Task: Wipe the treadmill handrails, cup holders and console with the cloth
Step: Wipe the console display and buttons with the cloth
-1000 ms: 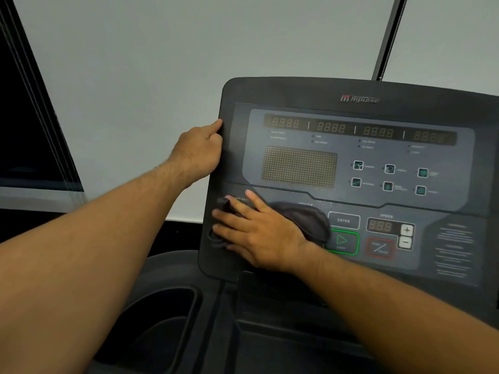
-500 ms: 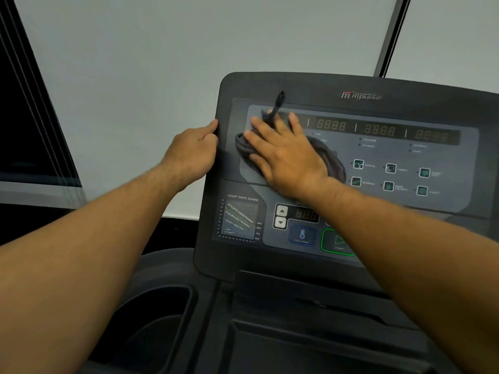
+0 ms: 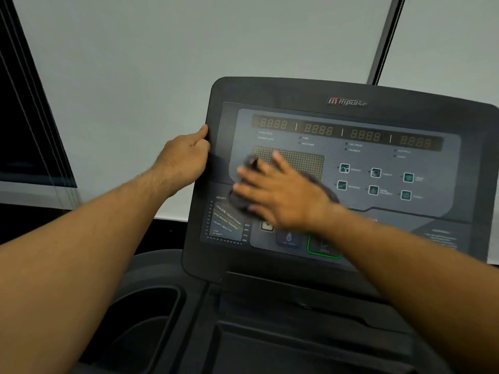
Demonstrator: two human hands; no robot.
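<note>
The dark treadmill console [image 3: 405, 103] fills the right half of the view, with four number displays across its top. My right hand [image 3: 280, 193] lies flat with spread fingers on a dark grey cloth [image 3: 240, 202], pressing it against the left middle of the console face, over the dot-matrix panel's lower edge. Most of the cloth is hidden under the palm; the hand is motion-blurred. My left hand [image 3: 183, 157] grips the console's left edge, thumb on the front, fingers behind it.
A deep black cup holder [image 3: 143, 319] sits at lower left under my left forearm. A black tray shelf [image 3: 297, 346] runs below the console. A pale wall stands behind, with a dark window at far left and a black vertical bar [image 3: 386, 39] at upper right.
My right hand swept the cloth from the console's lower left up to the top-left display, then back down to the left middle. My left hand kept its grip on the console edge.
</note>
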